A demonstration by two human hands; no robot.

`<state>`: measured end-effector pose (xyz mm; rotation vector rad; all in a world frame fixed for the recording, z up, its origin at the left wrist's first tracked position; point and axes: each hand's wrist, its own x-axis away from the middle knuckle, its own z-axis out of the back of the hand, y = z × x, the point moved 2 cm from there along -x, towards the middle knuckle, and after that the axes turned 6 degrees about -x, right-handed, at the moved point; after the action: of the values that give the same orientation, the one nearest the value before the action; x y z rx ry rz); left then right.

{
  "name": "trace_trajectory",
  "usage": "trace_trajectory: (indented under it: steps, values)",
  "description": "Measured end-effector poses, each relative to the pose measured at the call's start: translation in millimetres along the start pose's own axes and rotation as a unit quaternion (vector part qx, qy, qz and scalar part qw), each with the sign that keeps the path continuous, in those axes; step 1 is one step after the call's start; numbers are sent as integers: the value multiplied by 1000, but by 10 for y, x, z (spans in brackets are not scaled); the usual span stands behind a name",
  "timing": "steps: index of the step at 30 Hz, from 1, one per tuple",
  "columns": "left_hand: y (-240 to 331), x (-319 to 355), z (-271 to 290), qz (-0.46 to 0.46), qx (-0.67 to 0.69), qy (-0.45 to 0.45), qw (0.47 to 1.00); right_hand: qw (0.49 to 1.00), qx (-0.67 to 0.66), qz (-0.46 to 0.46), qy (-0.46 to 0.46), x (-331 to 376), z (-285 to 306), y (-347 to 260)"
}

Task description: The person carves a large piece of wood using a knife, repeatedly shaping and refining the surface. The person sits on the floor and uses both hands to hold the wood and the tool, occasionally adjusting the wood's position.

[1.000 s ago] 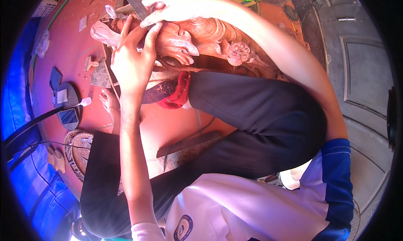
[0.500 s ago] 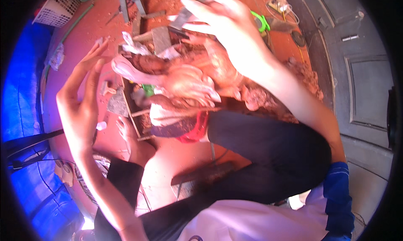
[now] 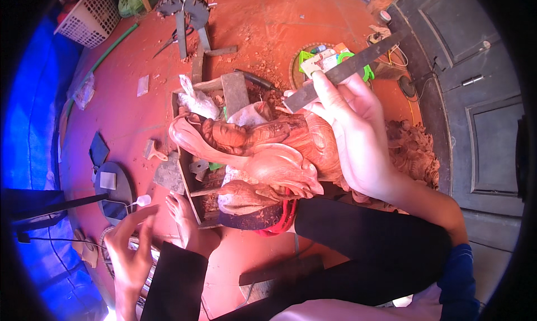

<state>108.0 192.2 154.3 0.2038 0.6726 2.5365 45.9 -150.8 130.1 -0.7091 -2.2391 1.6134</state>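
Note:
My right hand [image 3: 358, 136] is raised over the carving, its thumb and fingers closed on a flat, dark metal strip [image 3: 366, 61] that slants up to the right. Beneath lies a reddish-brown wood carving [image 3: 274, 164] with a carved face and flowing folds, resting across a shallow wooden box [image 3: 187, 192]. At the lower left, beside my bare foot [image 3: 187, 223], my left hand [image 3: 131, 251] hangs with its fingers apart and nothing in them. Red cord-like loops [image 3: 288, 217] and a dark cloth-like pad [image 3: 246, 220] sit under the near edge of the carving.
Wood shavings [image 3: 414, 153] pile up at the right by a grey door [image 3: 495, 136]. A round basket [image 3: 293, 69] holds green and white items. A brush [image 3: 154, 150], a dark disc [image 3: 126, 181] and a white plastic basket [image 3: 92, 19] stand left, near a blue tarp [image 3: 33, 97].
My left hand has dropped from beside the carving to the lower left. My right hand has come down and nearer, still holding the strip. The view has tilted, showing more floor beyond.

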Motion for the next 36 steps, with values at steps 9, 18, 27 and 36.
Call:
trace_trajectory:
  steps: [9, 18, 27, 36]
  values:
    - [126, -45, 98, 19, 42, -15, 999, 999, 3, 6, -36, -3, -124, -156]
    - [483, -141, 13, -55, 56, -24, 997, 994, 36, 96, -49, -110, -73, -396]
    - [667, -307, 49, -113, 33, 9, 993, 997, 29, 61, -36, -54, -83, -450]
    - [582, -272, -88, -119, 27, 0, 993, 986, 20, 93, -141, 120, -267, -317]
